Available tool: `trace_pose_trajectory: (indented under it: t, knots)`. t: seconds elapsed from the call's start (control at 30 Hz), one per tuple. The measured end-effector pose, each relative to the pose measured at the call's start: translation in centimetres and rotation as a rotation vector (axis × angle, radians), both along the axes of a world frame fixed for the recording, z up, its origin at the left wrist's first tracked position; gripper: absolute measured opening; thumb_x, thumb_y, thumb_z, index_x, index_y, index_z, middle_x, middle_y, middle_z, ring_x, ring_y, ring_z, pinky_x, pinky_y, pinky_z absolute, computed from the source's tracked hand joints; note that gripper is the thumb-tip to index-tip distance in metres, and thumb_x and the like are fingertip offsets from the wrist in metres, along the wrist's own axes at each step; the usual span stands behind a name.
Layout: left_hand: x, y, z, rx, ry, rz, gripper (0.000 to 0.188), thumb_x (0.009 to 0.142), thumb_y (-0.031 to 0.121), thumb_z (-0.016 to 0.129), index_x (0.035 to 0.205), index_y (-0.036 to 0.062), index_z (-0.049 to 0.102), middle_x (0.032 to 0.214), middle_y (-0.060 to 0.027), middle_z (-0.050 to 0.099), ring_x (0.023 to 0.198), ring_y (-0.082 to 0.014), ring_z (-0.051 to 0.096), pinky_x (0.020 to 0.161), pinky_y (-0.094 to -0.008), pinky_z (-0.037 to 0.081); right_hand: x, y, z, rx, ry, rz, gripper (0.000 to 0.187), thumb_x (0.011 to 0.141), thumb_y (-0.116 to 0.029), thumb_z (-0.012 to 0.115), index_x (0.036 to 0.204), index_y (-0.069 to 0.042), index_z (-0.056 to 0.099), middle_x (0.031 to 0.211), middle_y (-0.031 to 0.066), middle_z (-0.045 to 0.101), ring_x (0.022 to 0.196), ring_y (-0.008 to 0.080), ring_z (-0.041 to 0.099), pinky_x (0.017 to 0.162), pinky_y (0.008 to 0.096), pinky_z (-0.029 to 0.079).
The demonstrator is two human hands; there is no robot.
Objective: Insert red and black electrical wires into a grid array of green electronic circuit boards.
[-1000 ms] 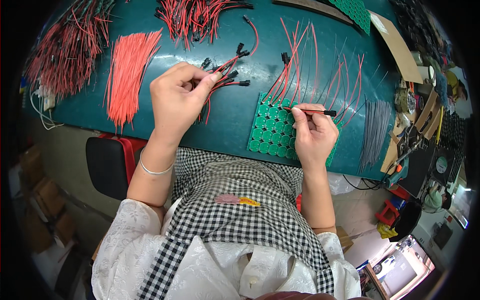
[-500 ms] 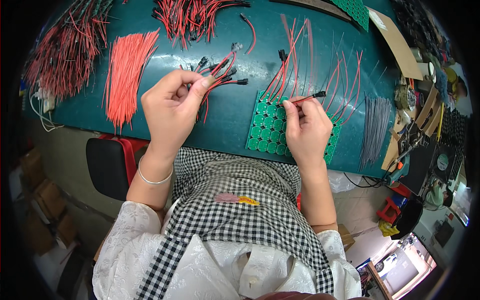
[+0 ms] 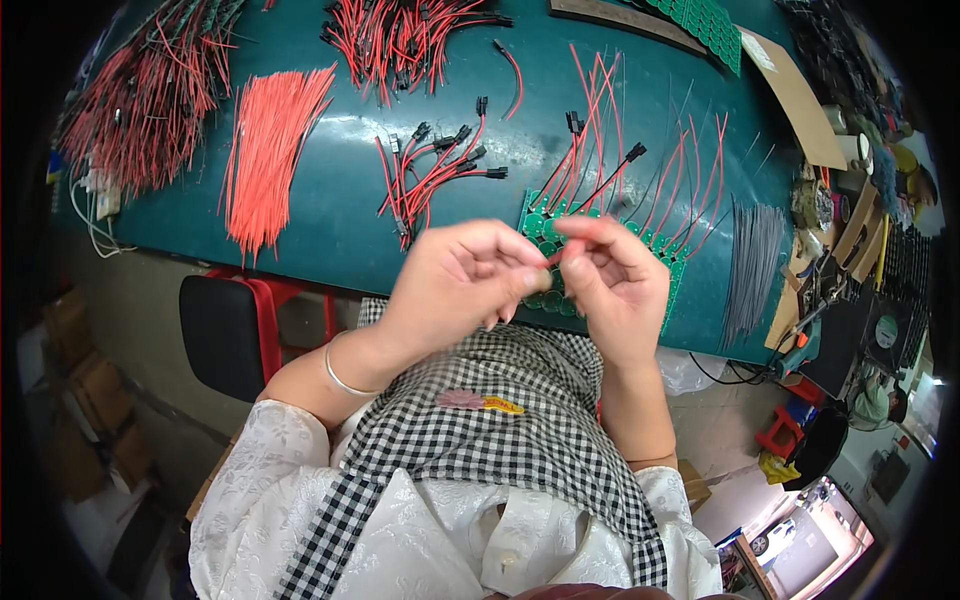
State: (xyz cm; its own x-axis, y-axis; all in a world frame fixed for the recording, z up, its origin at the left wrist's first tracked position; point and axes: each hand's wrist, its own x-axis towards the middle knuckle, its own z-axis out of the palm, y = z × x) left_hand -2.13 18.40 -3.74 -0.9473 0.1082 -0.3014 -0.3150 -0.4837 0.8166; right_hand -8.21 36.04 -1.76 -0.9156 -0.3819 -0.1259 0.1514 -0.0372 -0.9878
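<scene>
I have the left hand (image 3: pixel 470 280) and the right hand (image 3: pixel 622 285) nearly meeting over the near part of the green board (image 3: pixel 540 228), fingers curled and thumbs drawn in. A small reddish bit shows where the fingertips come together, but it is blurred, so I can't tell whether either hand grips it. Just beyond the right fingertips, a lead (image 3: pixel 612 180) slants up to its black plug; its lower end passes out of my sight near them, and I can't tell if they hold it. The board lies on the desk (image 3: pixel 340 225), partly hidden by the hands, with loose red wires (image 3: pixel 590 110) fanning up from its far edge. To the left of it I see a small heap of plugged leads (image 3: pixel 445 180), and farther out a single curved lead (image 3: pixel 517 75) by itself. Past that sits a bigger pile (image 3: pixel 400 45) of the same kind. Left again lies a red bundle (image 3: pixel 275 160), then a dark red tangle (image 3: pixel 150 110) at the desk's far left. On my right, grey wires (image 3: pixel 752 270) lie near the edge, with a strip of cardboard (image 3: pixel 795 100) beyond.
</scene>
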Motion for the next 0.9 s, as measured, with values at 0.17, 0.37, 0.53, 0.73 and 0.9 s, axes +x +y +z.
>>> trace_pose_trajectory:
  t: [0.17,0.37,0.53,0.73,0.9]
  knots:
    - [0.1,1.7,-1.3,-0.002,0.016,-0.059,0.014,0.095,0.006,0.07,0.105,-0.0025,0.067,0.09,-0.0069,0.072,0.076,-0.0082,0.066,0.068,-0.0204,0.053,0.1,2.7,-0.6,-0.197,-0.093,0.084,0.011,0.09,0.005,0.07,0.1,0.004,0.069,0.09,0.0073,0.063,0.068,0.0095,0.061,0.053,0.0207,0.051]
    - [-0.2,1.1,-1.7,0.249,-0.08,-0.336,0.01,0.094,0.007,0.071,0.097,-0.0025,0.07,0.085,-0.0045,0.071,0.073,-0.0078,0.065,0.064,-0.0212,0.051,0.2,4.3,-0.1,-0.001,0.095,0.23,0.006,0.084,0.008,0.073,0.088,0.005,0.07,0.083,0.0106,0.068,0.064,0.0127,0.065,0.05,0.0235,0.053]
    - [-2.0,-1.5,-0.8,-1.16,0.499,0.216,0.006,0.08,0.001,0.076,0.085,0.0026,0.072,0.075,-0.0064,0.067,0.064,-0.0154,0.062,0.057,-0.0293,0.048,-1.6,3.9,-3.2,0.224,-0.001,-0.292,0.009,0.09,0.001,0.072,0.097,0.007,0.07,0.081,0.0095,0.071,0.063,0.0105,0.066,0.051,0.0218,0.052]
    - [-3.4,-4.7,-1.9,-1.631,0.449,0.25,0.023,0.073,0.007,0.084,0.089,0.0038,0.068,0.083,-0.0078,0.065,0.078,-0.0247,0.064,0.069,-0.0366,0.051,-1.4,3.2,-5.1,0.414,0.296,-0.287,0.011,0.091,-0.001,0.072,0.099,0.006,0.07,0.082,0.008,0.071,0.064,0.0091,0.065,0.053,0.0203,0.051]
    - [-3.6,-4.8,-2.6,-1.515,0.406,0.311,0.018,0.074,0.009,0.082,0.077,0.0042,0.065,0.075,-0.0068,0.064,0.07,-0.0251,0.062,0.061,-0.038,0.049,-1.3,2.9,-5.3,0.45,0.343,-0.332,0.005,0.088,0.001,0.075,0.089,0.004,0.071,0.079,0.0077,0.069,0.061,0.0082,0.065,0.053,0.0221,0.052]
